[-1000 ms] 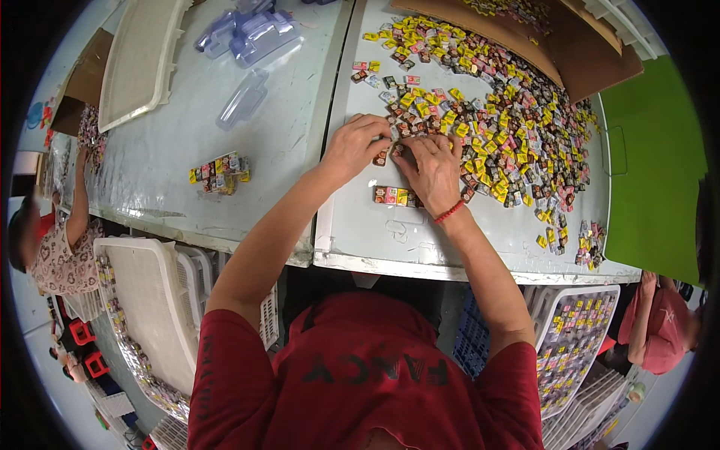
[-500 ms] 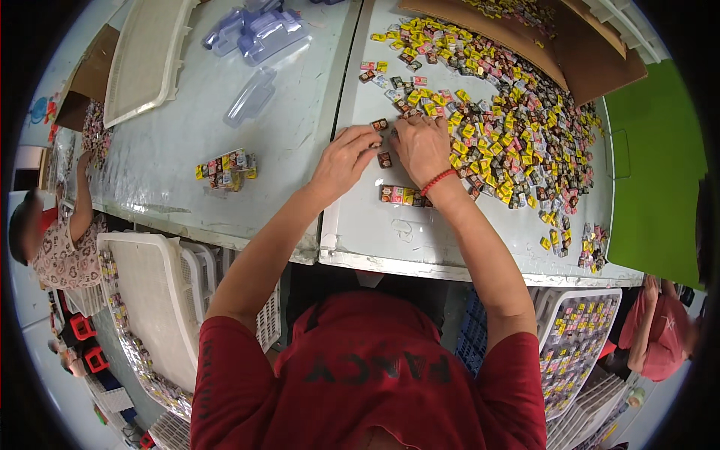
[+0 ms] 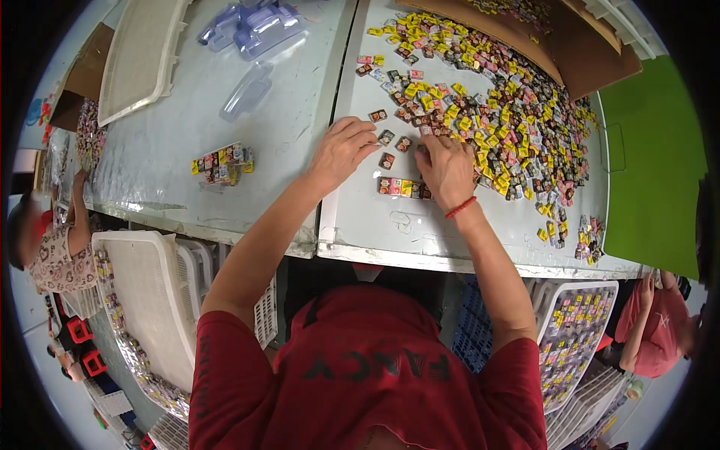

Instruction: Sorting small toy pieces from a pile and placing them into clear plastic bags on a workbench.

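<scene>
Small printed boxes, brown, yellow, pink and black, lie in a wide loose pile (image 3: 510,120) on the right part of the table. My left hand (image 3: 341,156) is at the pile's left side, thumb and fingers drawn together; what they hold, if anything, is hidden. Just past its fingertips is a small dark box (image 3: 385,137). Beside it are a brown box (image 3: 403,143), another brown box (image 3: 387,160) and a third one (image 3: 377,115). At the pile's edge, my right hand (image 3: 448,171) touches boxes with bent fingers, its thumb apart. Nearer me sits a short row of boxes (image 3: 405,187).
A block of boxes (image 3: 223,163) stands on the left table, with a clear plastic tray (image 3: 247,91) and more stacked trays (image 3: 262,30) beyond. A cardboard box (image 3: 592,56) borders the pile. White crates (image 3: 146,292) flank me below the table. Other people sit at both sides.
My right hand has moved right, away from my left hand, onto the pile's edge. Small boxes between the hands now show. My left hand has barely shifted.
</scene>
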Available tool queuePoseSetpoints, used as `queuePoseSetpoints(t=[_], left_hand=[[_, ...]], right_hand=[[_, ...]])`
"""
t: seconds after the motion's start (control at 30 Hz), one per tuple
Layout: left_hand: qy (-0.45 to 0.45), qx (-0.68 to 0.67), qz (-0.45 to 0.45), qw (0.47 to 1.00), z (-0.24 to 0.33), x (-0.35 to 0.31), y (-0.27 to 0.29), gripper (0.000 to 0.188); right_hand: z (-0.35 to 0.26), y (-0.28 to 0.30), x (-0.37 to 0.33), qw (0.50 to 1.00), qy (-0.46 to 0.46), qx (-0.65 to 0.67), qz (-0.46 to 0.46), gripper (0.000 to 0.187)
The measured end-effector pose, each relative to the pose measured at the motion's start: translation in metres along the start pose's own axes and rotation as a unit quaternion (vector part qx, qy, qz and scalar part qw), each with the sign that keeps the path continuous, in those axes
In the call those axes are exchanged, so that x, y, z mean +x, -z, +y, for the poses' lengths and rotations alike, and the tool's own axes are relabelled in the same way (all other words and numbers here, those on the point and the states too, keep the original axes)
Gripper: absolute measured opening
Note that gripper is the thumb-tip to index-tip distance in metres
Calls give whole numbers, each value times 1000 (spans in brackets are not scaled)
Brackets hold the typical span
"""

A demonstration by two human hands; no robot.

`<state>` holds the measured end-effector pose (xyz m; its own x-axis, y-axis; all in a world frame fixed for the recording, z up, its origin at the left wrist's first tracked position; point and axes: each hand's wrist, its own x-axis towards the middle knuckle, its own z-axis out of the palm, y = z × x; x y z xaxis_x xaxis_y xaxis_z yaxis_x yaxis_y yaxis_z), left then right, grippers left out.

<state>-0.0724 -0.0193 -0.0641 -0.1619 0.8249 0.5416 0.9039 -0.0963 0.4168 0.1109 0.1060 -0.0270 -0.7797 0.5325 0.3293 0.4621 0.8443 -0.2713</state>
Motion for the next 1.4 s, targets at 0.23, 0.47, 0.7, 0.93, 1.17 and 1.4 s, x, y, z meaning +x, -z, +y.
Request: queuePoseSetpoints(t=[0.23, 0.47, 0.7, 0.93, 1.17, 1.4], left_hand=[[5, -82, -68, 994, 4, 17, -2, 24], [10, -111, -213, 971, 4, 42, -6, 27], [2, -86, -227, 970, 2, 46, 3, 28], [1, -99, -217, 971, -14, 44, 0, 16], [124, -47, -112, 985, 21, 40, -16, 19], [98, -46, -118, 987, 21, 40, -14, 20]], right_hand=[[10, 5, -9, 998, 47, 24, -31, 30], [16, 5, -2, 996, 44, 17, -70, 30], [19, 7, -4, 995, 51, 61, -61, 27], [17, 6, -4, 994, 46, 72, -62, 26], [20, 2, -8, 996, 43, 56, -45, 25], [18, 6, -10, 997, 45, 46, -46, 22]])
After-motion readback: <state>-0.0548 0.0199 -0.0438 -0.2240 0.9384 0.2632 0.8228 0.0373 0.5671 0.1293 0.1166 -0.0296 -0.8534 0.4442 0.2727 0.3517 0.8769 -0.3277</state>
